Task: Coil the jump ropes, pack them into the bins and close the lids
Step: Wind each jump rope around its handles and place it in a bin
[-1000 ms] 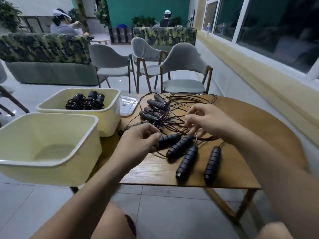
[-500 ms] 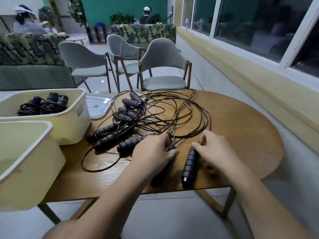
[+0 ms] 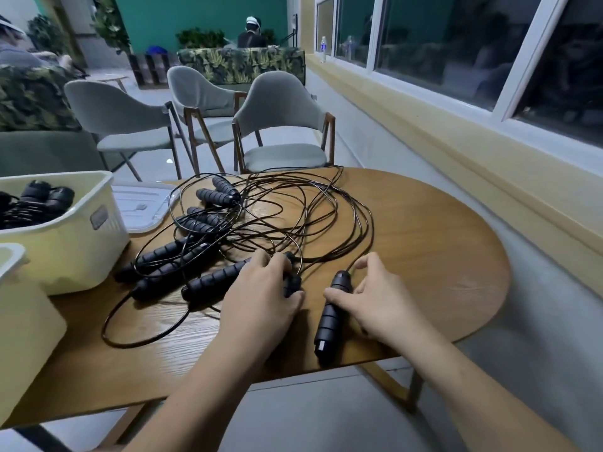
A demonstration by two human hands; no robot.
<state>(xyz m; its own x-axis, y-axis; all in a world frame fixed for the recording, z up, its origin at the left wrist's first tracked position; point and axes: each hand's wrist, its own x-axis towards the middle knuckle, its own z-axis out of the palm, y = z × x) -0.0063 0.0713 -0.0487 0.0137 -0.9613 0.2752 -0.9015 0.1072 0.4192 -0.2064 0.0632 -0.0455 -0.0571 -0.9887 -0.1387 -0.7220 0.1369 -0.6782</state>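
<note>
A tangle of thin dark jump rope cords with several black ribbed handles lies on the round wooden table. My left hand curls over one black handle, covering most of it. My right hand grips the upper part of another black handle, thumb on its left side; the handle's lower end points at the table's near edge. A cream bin at the left holds coiled ropes. A second cream bin stands nearer, its inside mostly out of view.
A clear lid lies flat on the table behind the bins. Three grey chairs stand beyond the table. A yellow wall ledge and windows run along the right. People sit far back.
The view has shifted right and closer. Both hands came down from the tangled cords to the near handles; my left now covers one, my right holds another.
</note>
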